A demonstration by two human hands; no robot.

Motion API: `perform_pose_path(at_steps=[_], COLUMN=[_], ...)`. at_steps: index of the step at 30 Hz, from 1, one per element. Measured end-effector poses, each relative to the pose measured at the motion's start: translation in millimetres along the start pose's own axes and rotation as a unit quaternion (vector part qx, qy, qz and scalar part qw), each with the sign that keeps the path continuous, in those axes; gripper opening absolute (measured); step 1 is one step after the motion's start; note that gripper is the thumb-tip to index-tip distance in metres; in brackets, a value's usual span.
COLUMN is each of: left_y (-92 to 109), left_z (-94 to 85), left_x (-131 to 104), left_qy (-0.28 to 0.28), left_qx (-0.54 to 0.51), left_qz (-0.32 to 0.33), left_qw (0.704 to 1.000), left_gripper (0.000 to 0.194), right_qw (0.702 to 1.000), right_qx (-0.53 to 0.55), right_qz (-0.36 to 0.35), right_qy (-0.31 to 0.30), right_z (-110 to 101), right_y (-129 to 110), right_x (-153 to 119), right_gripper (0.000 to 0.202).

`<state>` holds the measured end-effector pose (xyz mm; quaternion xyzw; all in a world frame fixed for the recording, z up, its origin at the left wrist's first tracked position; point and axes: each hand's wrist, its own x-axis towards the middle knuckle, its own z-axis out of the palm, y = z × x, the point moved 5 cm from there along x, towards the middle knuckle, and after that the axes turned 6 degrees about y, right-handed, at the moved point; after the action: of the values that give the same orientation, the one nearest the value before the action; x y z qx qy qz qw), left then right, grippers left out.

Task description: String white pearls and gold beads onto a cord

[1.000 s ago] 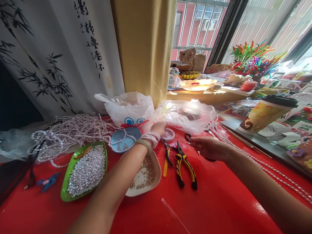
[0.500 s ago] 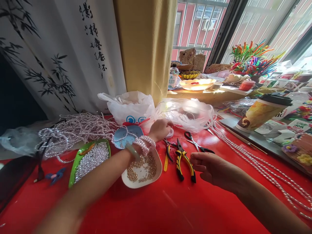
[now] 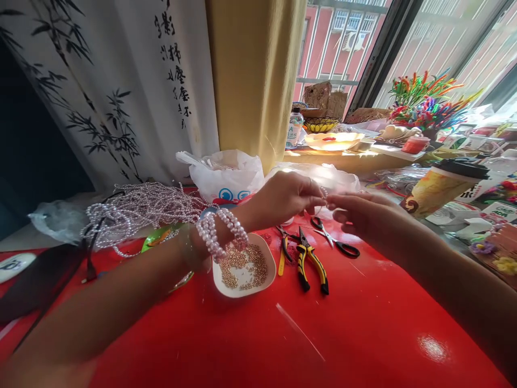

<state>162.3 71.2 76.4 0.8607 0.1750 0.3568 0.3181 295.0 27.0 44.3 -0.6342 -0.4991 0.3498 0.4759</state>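
Left hand [image 3: 293, 195] pinched nearly closed, right hand [image 3: 363, 214] half-curled past big pliers [image 3: 306, 251], can't tell what's held
Left arm [image 3: 133, 299] blocking green tray [image 3: 155, 237] left of pliers, bottle [image 3: 294, 129] way behind reads "A"

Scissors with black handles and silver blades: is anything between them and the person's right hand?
Nothing visible stands between the right hand and the black-handled, silver-bladed scissors; shiny red tabletop shows in the gap.
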Motion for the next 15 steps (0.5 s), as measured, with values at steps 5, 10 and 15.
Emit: perform_pose_path(at_steps=[5,10,15], left_y=[7,1,-31], left_z=[-32.4,-88.1,-166.1], left_x=[2,-6,-41], left_qy=[0.099,0.266,0.442], left_qx=[-0.089,-0.141,-0.214], left_qz=[-0.053,-0.095,-0.096], left_qw=[0.990,0.949,0.866], left_gripper=[0.015,0.014,0.013], right_qw=[0.990,0.979,0.984], right_qx=[0.010,-0.042,-0.101], right_qz=[-0.120,-0.122,-0.102], right_qy=[-0.070,-0.156,-0.100], right_z=[30,51,24], right_y=[-21,-6,22], right_x=[2,13,33], right_gripper=[0.035,0.028,0.034])
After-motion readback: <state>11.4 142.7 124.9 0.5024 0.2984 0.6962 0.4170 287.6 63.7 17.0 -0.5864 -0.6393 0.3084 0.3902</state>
